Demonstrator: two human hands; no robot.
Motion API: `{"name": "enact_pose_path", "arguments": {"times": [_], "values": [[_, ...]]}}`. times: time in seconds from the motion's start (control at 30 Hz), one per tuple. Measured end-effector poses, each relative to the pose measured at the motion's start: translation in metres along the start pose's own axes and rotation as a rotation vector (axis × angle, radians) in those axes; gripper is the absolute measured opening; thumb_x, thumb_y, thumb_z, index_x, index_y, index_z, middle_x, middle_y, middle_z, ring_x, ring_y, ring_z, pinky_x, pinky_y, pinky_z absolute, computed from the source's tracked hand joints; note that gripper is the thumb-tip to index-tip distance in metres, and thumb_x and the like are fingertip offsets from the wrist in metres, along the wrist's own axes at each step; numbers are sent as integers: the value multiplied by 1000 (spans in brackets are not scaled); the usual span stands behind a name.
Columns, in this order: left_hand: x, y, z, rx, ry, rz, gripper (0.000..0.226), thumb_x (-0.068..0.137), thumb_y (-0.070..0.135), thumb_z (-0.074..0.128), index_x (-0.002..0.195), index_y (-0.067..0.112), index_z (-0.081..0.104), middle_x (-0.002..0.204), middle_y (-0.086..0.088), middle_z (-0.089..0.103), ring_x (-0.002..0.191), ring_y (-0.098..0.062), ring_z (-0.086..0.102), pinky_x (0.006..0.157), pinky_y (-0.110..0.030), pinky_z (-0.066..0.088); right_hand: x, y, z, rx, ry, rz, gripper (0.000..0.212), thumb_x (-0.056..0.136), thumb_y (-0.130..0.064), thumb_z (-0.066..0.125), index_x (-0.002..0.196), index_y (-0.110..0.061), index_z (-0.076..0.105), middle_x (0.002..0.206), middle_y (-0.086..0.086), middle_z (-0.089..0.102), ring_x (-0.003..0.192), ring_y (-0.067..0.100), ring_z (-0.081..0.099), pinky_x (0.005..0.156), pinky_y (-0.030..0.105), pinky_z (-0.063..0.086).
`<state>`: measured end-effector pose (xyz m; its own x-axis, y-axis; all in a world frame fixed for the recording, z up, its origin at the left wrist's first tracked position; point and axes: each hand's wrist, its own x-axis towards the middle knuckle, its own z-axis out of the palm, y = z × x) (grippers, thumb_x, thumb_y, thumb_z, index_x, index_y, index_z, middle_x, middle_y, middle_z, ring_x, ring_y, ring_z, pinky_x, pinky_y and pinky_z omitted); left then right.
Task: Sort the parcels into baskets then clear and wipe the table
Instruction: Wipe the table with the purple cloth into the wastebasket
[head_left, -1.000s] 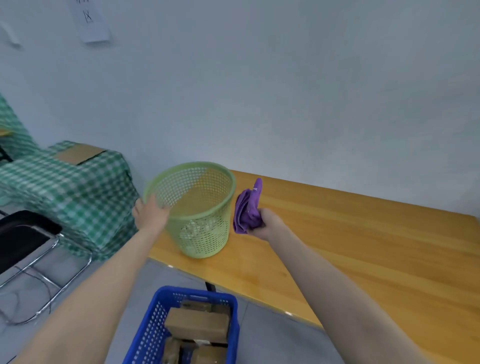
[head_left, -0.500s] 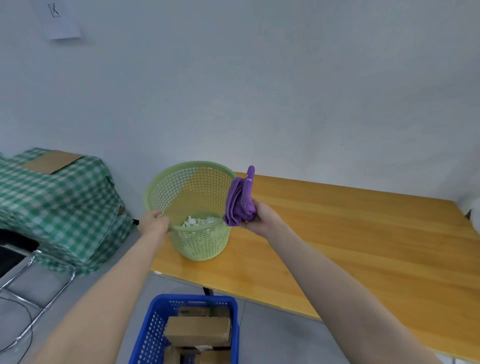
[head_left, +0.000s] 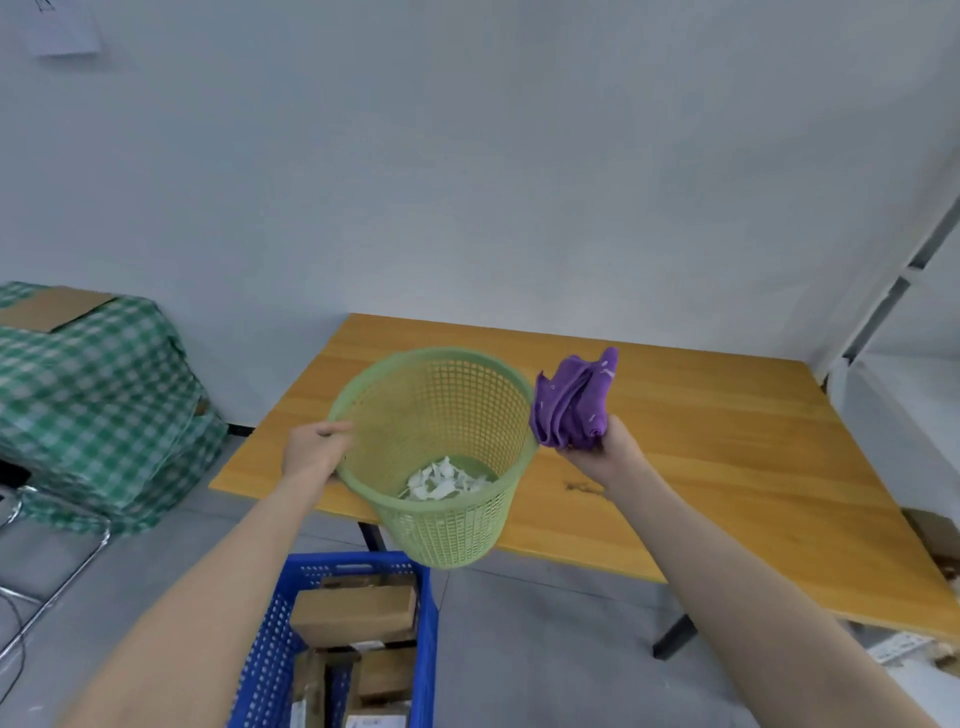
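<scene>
My left hand (head_left: 311, 453) grips the left rim of a light green mesh bin (head_left: 441, 509), which hangs in the air over the front edge of the wooden table (head_left: 727, 467). White paper scraps (head_left: 441, 480) lie in its bottom. My right hand (head_left: 602, 452) holds a bunched purple cloth (head_left: 574, 402) upright just right of the bin's rim. Below, on the floor, a blue basket (head_left: 270, 649) holds brown cardboard parcels (head_left: 356, 613).
A green checked cloth covers a bulky shape (head_left: 93, 395) at the left, with a cardboard flap (head_left: 52, 306) on top. A metal chair frame (head_left: 31, 597) stands at the far left. Boxes and papers (head_left: 930, 551) lie on the floor at the right. A dark smudge (head_left: 584, 488) marks the tabletop.
My left hand has lifted the green bin off the table and brought it toward me over the front edge. The right hand with the cloth stayed beside it. My view turned right.
</scene>
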<state>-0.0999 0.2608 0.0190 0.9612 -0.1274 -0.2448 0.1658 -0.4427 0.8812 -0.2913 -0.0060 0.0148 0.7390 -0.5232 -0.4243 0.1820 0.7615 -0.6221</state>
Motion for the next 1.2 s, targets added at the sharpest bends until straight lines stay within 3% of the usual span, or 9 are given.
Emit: {"name": "enact_pose_path", "arguments": {"times": [0.13, 0.3, 0.43, 0.6, 0.7, 0.83, 0.93, 1.03, 1.2], "values": [[-52, -11, 16, 24, -34, 28, 38, 81, -2, 49, 94, 25, 73, 114, -9, 66, 64, -21, 50, 69, -38, 56, -41, -13, -56, 40, 33, -29, 22, 98, -14, 41, 97, -7, 62, 86, 11, 73, 92, 26, 62, 74, 34, 56], [-104, -21, 24, 30, -67, 53, 41, 80, -5, 48, 83, 27, 73, 123, -7, 63, 102, -33, 60, 86, -42, 54, -88, -28, -102, 34, 61, -93, 19, 97, -15, 45, 102, -8, 62, 91, 11, 72, 91, 27, 63, 75, 38, 56], [-144, -34, 37, 52, -129, 61, 36, 83, -5, 50, 94, 18, 74, 116, -7, 64, 95, -30, 58, 87, -42, 50, -123, -31, -129, 70, 97, -100, 17, 98, -15, 46, 102, -8, 61, 98, 11, 70, 95, 26, 62, 70, 37, 58], [-183, -44, 53, 84, -196, 83, 44, 74, -11, 44, 88, 18, 75, 102, -4, 63, 56, -15, 40, 55, -28, 40, -144, -35, -157, 112, 158, -100, 41, 96, -38, 52, 127, -11, 56, 124, 11, 63, 114, 28, 60, 88, 43, 54], [-200, -55, 57, 130, -231, 61, 43, 75, -11, 43, 91, 13, 75, 91, -12, 68, 46, -14, 29, 45, -23, 29, -154, -40, -168, 119, 162, -103, 45, 91, -46, 58, 122, -14, 57, 124, 7, 64, 116, 25, 59, 99, 44, 47], [-214, -73, 68, 222, -311, 2, 36, 79, -11, 45, 89, 8, 74, 109, -6, 63, 81, -16, 48, 63, -28, 38, -165, -45, -181, 124, 232, -104, 44, 86, -44, 65, 118, -16, 59, 118, 5, 65, 103, 22, 63, 77, 37, 56], [-222, -89, 83, 250, -378, -91, 35, 82, -12, 45, 99, 5, 71, 118, -7, 60, 78, -14, 49, 57, -24, 41, -167, -46, -195, 118, 278, -99, 62, 75, -46, 74, 127, -17, 57, 121, 4, 65, 109, 22, 62, 86, 40, 53], [-227, -109, 99, 246, -402, -168, 34, 87, -10, 48, 115, 1, 64, 119, -14, 59, 93, -25, 57, 59, -30, 51, -171, -46, -200, 111, 255, -101, 56, 76, -45, 72, 123, -17, 59, 121, 3, 65, 113, 21, 60, 100, 41, 45], [-215, -128, 121, 291, -440, -246, 27, 86, -11, 51, 107, 2, 62, 112, -12, 56, 92, -27, 57, 65, -36, 57, -168, -48, -207, 40, 232, -119, 66, 60, -49, 79, 114, -16, 61, 117, 6, 63, 110, 21, 58, 94, 35, 45]]}}
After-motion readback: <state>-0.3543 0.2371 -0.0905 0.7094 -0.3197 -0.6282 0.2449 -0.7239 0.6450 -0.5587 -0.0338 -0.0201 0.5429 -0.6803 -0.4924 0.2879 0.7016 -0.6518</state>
